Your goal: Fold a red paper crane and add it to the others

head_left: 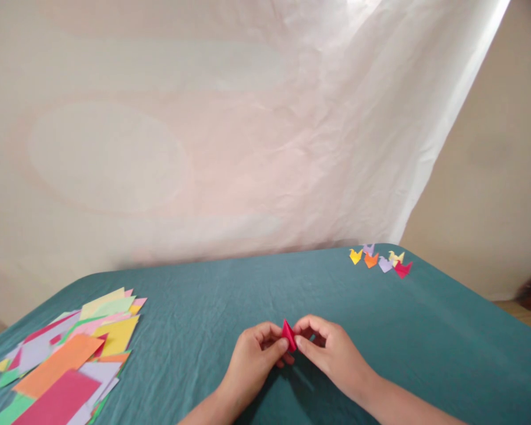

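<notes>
A small folded piece of red paper (288, 335), pointed at its top, is held up between both hands over the front middle of the table. My left hand (259, 354) pinches its left side between thumb and fingers. On the opposite side, my right hand (325, 348) grips the paper's right edge with thumb and forefinger. The fingertips hide part of the folds.
A green cloth covers the table (212, 301). Loose coloured paper sheets (71, 360) lie heaped at the left. Several small folded paper birds (385, 264) stand grouped near the far right corner. Behind the table hangs a pale sheet (248, 147).
</notes>
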`<action>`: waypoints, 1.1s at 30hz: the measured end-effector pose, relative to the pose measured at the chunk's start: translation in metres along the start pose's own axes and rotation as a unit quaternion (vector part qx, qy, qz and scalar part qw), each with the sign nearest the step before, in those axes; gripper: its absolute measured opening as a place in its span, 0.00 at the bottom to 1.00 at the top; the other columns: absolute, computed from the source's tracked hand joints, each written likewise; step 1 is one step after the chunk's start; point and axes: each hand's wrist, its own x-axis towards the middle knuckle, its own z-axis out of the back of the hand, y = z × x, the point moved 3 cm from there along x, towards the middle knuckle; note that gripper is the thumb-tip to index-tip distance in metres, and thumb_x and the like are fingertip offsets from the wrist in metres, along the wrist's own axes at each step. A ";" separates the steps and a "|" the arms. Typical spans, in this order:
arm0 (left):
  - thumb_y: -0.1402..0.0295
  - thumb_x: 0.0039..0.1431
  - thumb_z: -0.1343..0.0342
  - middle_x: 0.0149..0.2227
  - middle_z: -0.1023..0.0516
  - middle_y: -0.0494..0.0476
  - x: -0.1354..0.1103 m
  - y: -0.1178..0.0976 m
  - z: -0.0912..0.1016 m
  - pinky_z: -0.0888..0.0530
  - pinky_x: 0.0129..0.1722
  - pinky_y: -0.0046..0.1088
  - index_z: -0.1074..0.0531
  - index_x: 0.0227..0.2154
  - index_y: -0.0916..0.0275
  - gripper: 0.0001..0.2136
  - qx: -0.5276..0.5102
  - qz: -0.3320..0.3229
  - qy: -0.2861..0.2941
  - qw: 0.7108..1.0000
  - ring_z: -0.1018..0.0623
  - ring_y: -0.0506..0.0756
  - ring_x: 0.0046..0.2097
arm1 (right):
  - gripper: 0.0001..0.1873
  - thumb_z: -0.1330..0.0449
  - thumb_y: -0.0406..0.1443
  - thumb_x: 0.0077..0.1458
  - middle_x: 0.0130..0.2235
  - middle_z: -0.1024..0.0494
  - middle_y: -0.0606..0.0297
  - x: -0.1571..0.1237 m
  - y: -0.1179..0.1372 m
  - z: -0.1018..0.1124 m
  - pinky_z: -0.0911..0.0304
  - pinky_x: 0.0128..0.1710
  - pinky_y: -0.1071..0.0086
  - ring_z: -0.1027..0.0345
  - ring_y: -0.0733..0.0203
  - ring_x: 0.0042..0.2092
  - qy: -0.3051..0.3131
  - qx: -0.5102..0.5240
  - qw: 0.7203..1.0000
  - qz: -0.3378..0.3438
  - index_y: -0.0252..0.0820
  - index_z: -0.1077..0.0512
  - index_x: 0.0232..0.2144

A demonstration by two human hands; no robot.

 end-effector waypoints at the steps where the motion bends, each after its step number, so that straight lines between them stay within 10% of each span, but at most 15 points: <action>1: 0.63 0.53 0.42 0.24 0.22 0.56 -0.001 -0.001 -0.001 0.31 0.28 0.24 0.27 0.29 0.67 0.10 0.002 0.003 0.002 1.000 0.24 0.52 0.27 | 0.05 0.43 0.34 0.55 0.30 0.24 0.66 0.000 0.001 0.000 0.40 0.31 0.74 0.31 0.63 0.33 -0.010 -0.018 1.000 0.002 0.41 0.28 0.30; 33: 0.68 0.54 0.47 0.22 0.28 0.49 -0.014 -0.017 -0.012 0.39 0.27 0.22 0.27 0.21 0.63 0.09 0.239 -0.046 -0.017 0.970 0.31 0.50 0.27 | 0.09 0.43 0.37 0.57 0.26 0.26 0.68 -0.001 0.011 0.004 0.41 0.29 0.75 0.33 0.64 0.30 -0.034 -0.020 0.999 0.003 0.41 0.28 0.25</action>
